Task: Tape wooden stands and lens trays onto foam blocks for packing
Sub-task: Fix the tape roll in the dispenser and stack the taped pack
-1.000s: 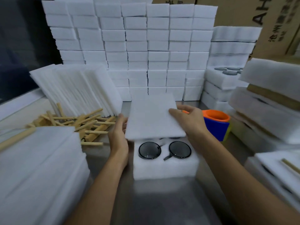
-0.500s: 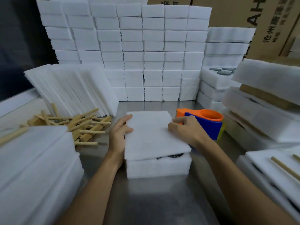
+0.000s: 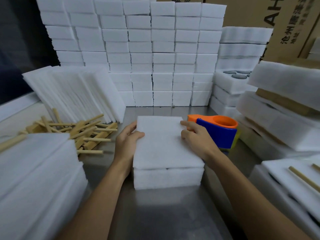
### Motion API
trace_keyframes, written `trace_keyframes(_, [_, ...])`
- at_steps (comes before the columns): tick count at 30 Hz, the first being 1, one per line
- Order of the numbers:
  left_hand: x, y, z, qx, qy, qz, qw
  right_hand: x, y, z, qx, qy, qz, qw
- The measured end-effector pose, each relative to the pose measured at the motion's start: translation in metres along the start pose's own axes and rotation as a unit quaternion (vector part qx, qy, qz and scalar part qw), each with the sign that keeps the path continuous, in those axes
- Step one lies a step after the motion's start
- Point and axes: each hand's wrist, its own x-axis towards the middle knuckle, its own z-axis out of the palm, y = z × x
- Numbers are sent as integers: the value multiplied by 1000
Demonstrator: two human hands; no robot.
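Squarely at the centre of a steel table (image 3: 155, 219), a person settles a thin foam lid (image 3: 164, 144) onto a thicker foam block (image 3: 167, 178), the two white slabs stacked with the lid's near edge a touch proud of the block. The left hand (image 3: 129, 141) grips the lid's left edge, thumb on top and fingers curled down the side; the right hand (image 3: 195, 137) holds the right edge, its fingers bent over the top surface. Just beside that hand sits an orange-and-blue tape dispenser (image 3: 218, 131), untouched. To the left lies a loose heap of wooden sticks (image 3: 81, 134), with leaning foam sheets (image 3: 74, 94) behind and a wall of stacked blocks (image 3: 155, 54) at the back. What the block holds is hidden under the lid.

The risks from here look plain enough. Letting go with the right hand to reach the dispenser could let the light lid slide, so the tape would fix it crooked. Pressing too hard could dent the soft foam. Tape pulled unevenly might drag the lid off line, and the crowded stacks on both sides leave little room for an elbow.
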Motion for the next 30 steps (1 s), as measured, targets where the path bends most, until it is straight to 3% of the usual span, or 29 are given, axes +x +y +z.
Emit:
trace_keyframes(3, [1,0,0,0,-17,4,1000,-2,0,1,53,-28,14,998])
trace_keyframes(12, [2,-3,-2,7,-12,-4,1000,0,0,-2,68,3,13,998])
trace_keyframes(30, [7,-3,-2,58,-45,-46,996,8,8,2,173,-50,51,982])
